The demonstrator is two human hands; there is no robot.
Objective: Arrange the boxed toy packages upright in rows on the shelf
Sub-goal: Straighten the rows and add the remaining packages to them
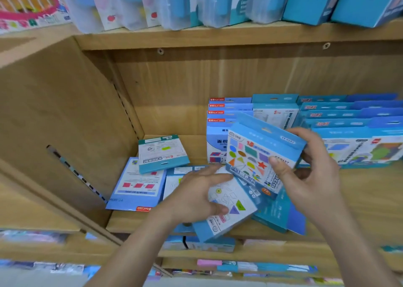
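Open shelf board left of upright boxes.

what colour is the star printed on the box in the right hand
Red-orange; the star on the box in the right hand shows in the head view.

I saw that the shelf was of light yellowish wood with a faint grain. The star box was sky blue, and its white front carried small shapes: a red star, an orange triangle, and green, purple, teal and pink pieces. The outline box had a white face with grey outlined shapes, one green and one purple triangle, and blue edges. The flat package was blue with pink-red squares on white. The standing boxes were blue with red labels.
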